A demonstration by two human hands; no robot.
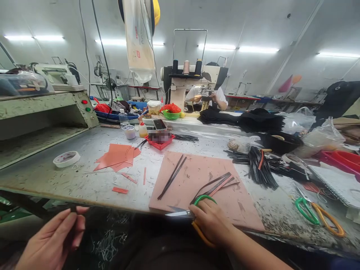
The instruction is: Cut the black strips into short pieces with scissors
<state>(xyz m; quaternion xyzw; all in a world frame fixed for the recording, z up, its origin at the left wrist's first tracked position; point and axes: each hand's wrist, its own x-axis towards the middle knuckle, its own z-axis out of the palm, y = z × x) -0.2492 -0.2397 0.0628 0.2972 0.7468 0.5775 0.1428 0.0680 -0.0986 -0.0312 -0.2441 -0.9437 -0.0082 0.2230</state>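
Observation:
My right hand (212, 221) grips a pair of scissors (180, 214) with one green and one orange handle, at the front edge of a pinkish board (194, 180). The blades point left, spread apart. Thin black strips (173, 176) lie on the board's left side. Just beyond my right hand are more black strips and an orange one (223, 185). Off the table's front edge at lower left, my left hand (53, 240) is closed in a pinch. Something small and dark may be between its fingertips, too unclear to name.
Orange sheets (118, 155) and a white tape roll (66, 159) lie left. Behind the board stands a red basket (159, 144). A black strip bundle (260, 167) and second scissors (319, 213) lie right. A person (222, 98) works at a sewing machine (180, 84) opposite.

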